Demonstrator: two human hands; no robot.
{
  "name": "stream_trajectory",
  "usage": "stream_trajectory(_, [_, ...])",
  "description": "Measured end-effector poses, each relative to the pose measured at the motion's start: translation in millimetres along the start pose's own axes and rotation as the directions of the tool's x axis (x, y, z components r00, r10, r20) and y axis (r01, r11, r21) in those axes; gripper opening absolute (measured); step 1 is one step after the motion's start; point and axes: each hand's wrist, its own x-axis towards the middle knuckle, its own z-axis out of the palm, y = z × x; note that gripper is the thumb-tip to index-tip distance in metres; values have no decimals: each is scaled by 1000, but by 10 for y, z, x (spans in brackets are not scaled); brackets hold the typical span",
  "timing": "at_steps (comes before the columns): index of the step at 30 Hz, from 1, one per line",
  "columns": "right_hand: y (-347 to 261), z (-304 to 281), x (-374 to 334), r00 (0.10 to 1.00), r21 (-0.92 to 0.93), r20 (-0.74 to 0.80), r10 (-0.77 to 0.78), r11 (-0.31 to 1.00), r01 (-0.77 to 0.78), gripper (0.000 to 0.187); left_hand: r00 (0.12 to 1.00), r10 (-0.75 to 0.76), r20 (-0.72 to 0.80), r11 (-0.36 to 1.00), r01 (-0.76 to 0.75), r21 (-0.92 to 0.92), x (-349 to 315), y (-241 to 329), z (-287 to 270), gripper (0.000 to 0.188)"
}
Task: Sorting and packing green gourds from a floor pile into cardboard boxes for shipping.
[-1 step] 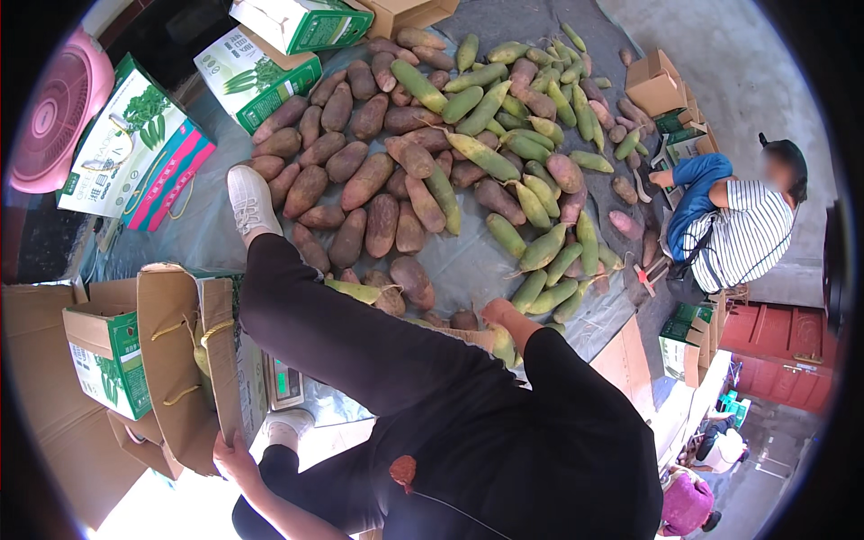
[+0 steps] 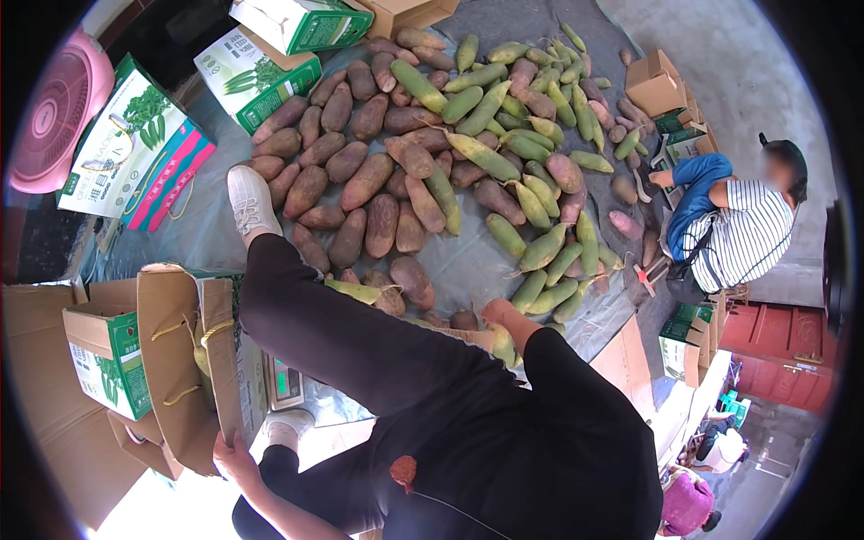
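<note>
At the lower left, my left hand (image 2: 236, 461) is closed on the near edge of an open cardboard carton (image 2: 162, 360) with yellow rope handles. A pale green radish shows inside the carton. My right hand (image 2: 499, 315) is low beyond my bent leg, beside the near edge of the pile. Its fingers are hidden, so what it holds, if anything, does not show. A green radish (image 2: 504, 345) lies close below it. In front spreads a large pile of reddish-brown, soil-covered radishes (image 2: 382, 225) and green radishes (image 2: 540, 247).
A scale display (image 2: 286, 382) stands between the carton and my leg. Green-and-white cartons (image 2: 256, 76) stand behind the pile, and a pink fan (image 2: 61, 112) at far left. A person in a striped shirt (image 2: 738, 232) sits at the right near more boxes. A red-handled tool (image 2: 644, 281) lies there.
</note>
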Motion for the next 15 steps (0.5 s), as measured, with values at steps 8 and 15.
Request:
stream_trajectory(8, [-50, -65, -46, 1000, 100, -23, 20, 995, -17, 28, 1000, -2, -12, 1000, 2, 6, -1, -35, 2, 19])
stream_trajectory(15, [24, -15, -42, 999, 58, 30, -11, 998, 9, 27, 1000, -28, 5, 998, 27, 57, -1, 12, -25, 23])
